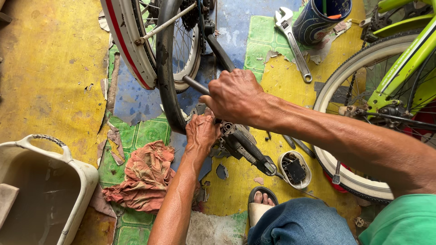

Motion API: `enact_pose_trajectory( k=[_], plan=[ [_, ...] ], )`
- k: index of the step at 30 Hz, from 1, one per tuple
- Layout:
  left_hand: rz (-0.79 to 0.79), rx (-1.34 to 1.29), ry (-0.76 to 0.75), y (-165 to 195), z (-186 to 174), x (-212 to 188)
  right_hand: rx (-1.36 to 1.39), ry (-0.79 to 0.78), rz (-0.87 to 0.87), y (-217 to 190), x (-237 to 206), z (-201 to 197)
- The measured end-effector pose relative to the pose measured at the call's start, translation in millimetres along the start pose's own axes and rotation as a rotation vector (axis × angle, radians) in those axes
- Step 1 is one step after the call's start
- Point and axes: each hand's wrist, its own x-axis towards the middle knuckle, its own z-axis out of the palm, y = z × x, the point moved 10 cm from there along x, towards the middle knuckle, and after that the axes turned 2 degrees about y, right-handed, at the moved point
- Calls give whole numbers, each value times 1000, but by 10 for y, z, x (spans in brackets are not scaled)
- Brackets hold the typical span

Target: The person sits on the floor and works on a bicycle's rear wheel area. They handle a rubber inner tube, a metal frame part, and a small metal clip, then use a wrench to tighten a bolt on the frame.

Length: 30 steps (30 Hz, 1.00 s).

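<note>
Right grip (236, 97) clenches a round dark metal bar (193, 83); left grip (202, 132) presses the ribbed pedal (229, 136).

I count two bicycle wheels (150, 50) (359, 131), one adjustable wrench (294, 43), one rag (145, 174), one basin (50, 181), one cup (320, 18).

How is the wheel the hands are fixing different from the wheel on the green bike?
The near wheel has a white rim with a red stripe, and its black tyre is pulled partly off. The green bike's wheel has a cream rim, and its tyre sits snugly on. Both have thin metal spokes. The right hand grips a dark bar.
</note>
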Motion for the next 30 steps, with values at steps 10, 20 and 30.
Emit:
enact_pose_trajectory(
  k=[10, 20, 30],
  plan=[
    [61, -12, 107, 8, -108, -19, -356, 387, -698, -320, -551, -689],
    [39, -52, 89, -40, -25, 12, -700, -53, -942, -133, -524, -448],
    [79, -61, 113, 7, -133, -28, -402, 23, -1213, -255, -425, -468]
  ],
)
